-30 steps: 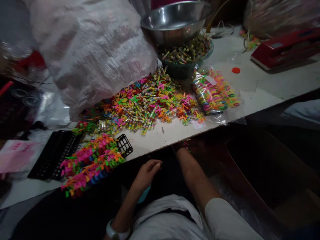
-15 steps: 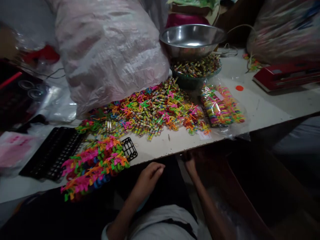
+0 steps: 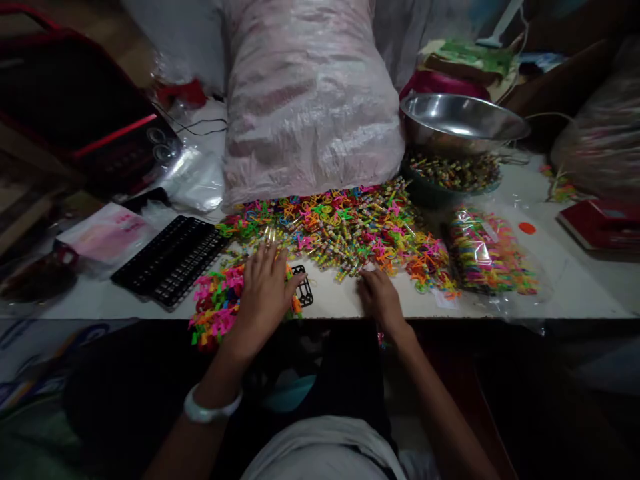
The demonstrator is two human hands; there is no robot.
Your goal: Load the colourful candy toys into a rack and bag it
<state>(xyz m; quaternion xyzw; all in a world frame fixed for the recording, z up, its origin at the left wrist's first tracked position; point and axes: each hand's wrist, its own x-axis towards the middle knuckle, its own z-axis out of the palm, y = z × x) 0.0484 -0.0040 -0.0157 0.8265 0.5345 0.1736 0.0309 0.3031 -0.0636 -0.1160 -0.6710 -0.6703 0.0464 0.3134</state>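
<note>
At the table's near edge, the left hand (image 3: 263, 291) lay flat, fingers spread, on a filled black tray (image 3: 303, 287) of toys, the right hand (image 3: 381, 298) loosely curled at three o'clock, touching the loose pile (image 3: 350, 230).

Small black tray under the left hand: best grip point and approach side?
Probably the tray's bare right end, approached from the right. That grid end sticks out past the left hand and carries no rings; the rest is buried under them, overhanging the table edge. Pinch the rim; it lies flat.
</note>
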